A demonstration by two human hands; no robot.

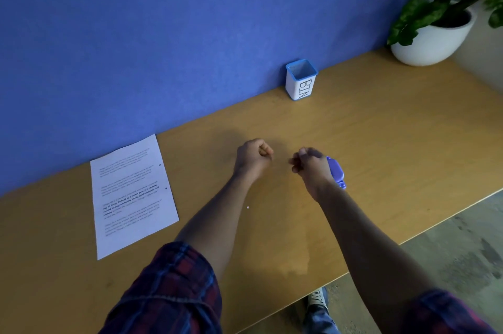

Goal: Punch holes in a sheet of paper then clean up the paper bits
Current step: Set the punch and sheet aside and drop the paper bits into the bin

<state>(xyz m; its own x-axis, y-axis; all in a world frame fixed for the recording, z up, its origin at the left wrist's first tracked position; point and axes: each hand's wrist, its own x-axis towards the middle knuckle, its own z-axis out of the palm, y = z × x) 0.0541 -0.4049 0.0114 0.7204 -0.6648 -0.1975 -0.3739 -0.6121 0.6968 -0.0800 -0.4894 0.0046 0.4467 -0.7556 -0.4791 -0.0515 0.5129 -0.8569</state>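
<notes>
Fingers (265, 150) of both hands curl shut, contents unclear; the printed sheet (130, 195), two holes along its right edge, lies left.

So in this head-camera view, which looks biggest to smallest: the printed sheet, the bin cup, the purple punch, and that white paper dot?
1. Printed sheet
2. Bin cup
3. Purple punch, partly hidden behind the right hand, so its size is unsure
4. Paper dot

Dim, bluish light; soft shadows, right hand (310, 167) motion-blurred, edges bowed
</notes>
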